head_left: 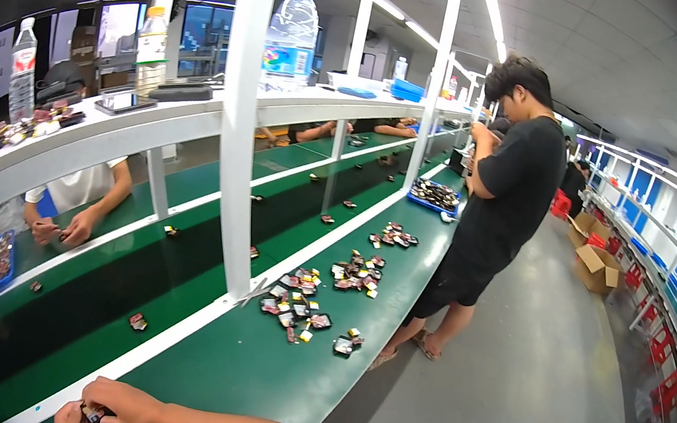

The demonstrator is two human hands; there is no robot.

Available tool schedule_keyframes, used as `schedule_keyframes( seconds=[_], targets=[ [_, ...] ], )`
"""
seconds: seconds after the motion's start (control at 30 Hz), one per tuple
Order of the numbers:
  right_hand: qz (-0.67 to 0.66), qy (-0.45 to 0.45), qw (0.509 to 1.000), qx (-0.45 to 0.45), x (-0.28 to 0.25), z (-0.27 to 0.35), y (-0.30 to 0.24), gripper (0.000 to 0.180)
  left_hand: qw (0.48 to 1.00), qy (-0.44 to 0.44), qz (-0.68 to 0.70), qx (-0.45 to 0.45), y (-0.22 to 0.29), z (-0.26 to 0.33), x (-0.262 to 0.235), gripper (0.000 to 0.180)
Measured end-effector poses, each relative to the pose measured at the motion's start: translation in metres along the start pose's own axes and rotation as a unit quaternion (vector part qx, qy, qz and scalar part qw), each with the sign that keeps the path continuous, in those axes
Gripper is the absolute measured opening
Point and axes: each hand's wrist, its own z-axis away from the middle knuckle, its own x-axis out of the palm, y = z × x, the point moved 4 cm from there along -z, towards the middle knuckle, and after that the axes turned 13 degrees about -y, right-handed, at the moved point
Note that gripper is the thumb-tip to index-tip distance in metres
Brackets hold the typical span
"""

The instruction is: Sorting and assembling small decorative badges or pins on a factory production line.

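Right hand (125,404): fingers curled on a small, dark, pale-flecked piece (91,415)
Left hand (68,419): against the piece, cut off by the lower edge; cannot tell how far closed
Piece: between both, near the smooth green tabletop (236,379), partly finger-covered

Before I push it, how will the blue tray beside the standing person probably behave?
The blue tray would probably slide rather than tip, being low and wide. Heaped small parts may make it fairly heavy. They look loose, so some could spill if it tilts.
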Motion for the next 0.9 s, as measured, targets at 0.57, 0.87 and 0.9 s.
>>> schedule_keyframes(
  seconds=[0.57,0.87,0.9],
  targets=[
    [0.06,0.077,0.994,-0.047,0.009,0.0,0.011,0.012,0.999,-0.015,0.028,0.013,0.036,0.01,0.038,0.042],
    [0.128,0.095,0.986,-0.038,0.021,-0.011,0.004,0.008,0.995,0.044,0.077,0.052,0.019,0.009,0.033,0.037],
    [0.181,0.074,0.98,-0.038,0.022,-0.011,0.0,0.008,0.994,0.045,0.086,0.06,0.001,0.006,0.017,0.046]
  ],
)
